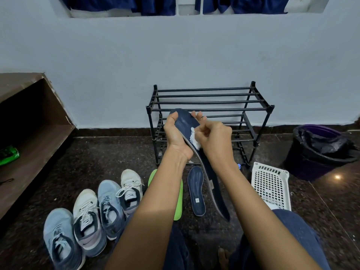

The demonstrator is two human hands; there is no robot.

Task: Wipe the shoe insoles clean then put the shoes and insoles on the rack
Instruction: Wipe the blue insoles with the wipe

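Far L, a green packet [8, 154] lies on a brown shelf [39, 145]. Four shoes [88, 217] stand in a row on the floor, none on the rack yet. Next, a green insole [178, 203] lies flat, partly behind the L forearm. L hand [176, 137] grips the toe end of a navy insole [184, 121], thumb over its face, fingers curled round the back, heel end hanging down toward the lap. R hand [214, 139] pinches a white wad [195, 138], tissue or wipe, can't say which, pressed on that insole's face not far below the toe. A 2nd insole [196, 190], also navy, lies on the floor just beside the held one. Behind the hands stands the rack [204, 102]; right of it a white basket [270, 184] & a lined bin [321, 151]. Step in hand: wiping, prob. early in the task, since all racking is left. Next move calls for strokes down toward the heel w/ L hand bracing, as the insole looks flexible, then shifting the grip to reach the covered toe part.
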